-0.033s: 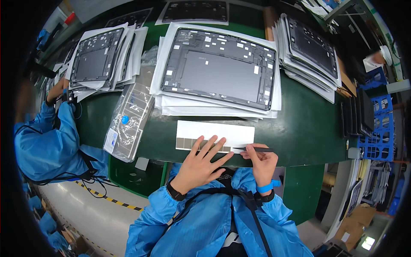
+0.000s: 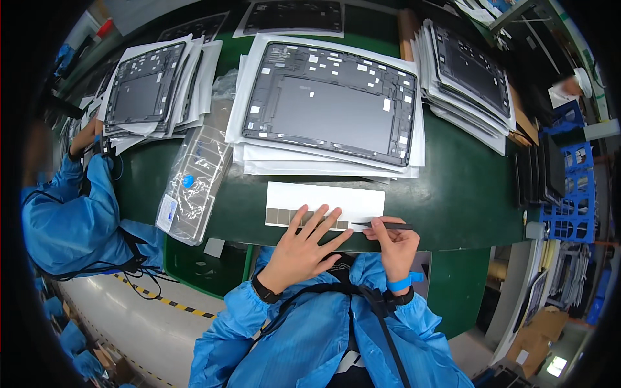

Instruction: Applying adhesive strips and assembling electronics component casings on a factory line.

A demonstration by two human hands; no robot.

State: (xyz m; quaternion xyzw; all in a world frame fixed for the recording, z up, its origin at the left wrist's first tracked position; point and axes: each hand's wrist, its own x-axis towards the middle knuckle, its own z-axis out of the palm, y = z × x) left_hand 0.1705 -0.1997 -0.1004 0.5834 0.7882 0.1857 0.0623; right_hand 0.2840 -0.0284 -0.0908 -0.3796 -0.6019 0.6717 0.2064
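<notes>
A white backing sheet [image 2: 323, 196] with a row of grey-brown adhesive pieces [image 2: 279, 216] along its near edge lies on the green table. Fingers spread, my left hand [image 2: 304, 249] rests flat across the sheet and covers part of that row. Dark tweezers [image 2: 398, 226] are pinched in my right hand [image 2: 394, 246], their tips pointing left at the end of the row near the sheet's right side. Whether the tips grip a piece is too small to tell. Beyond the sheet, a grey device housing [image 2: 336, 107] with small white pieces on it tops a stack interleaved with white sheets.
A clear bag of grey-brown strips [image 2: 194, 174] lies left of the sheet. More housings stand stacked at the left [image 2: 143, 84] and right [image 2: 472, 71]. Blue racks [image 2: 576, 187] are at the far right. A green bin [image 2: 213, 268] sits below the table edge. A co-worker's blue sleeve [image 2: 100, 187] shows at left.
</notes>
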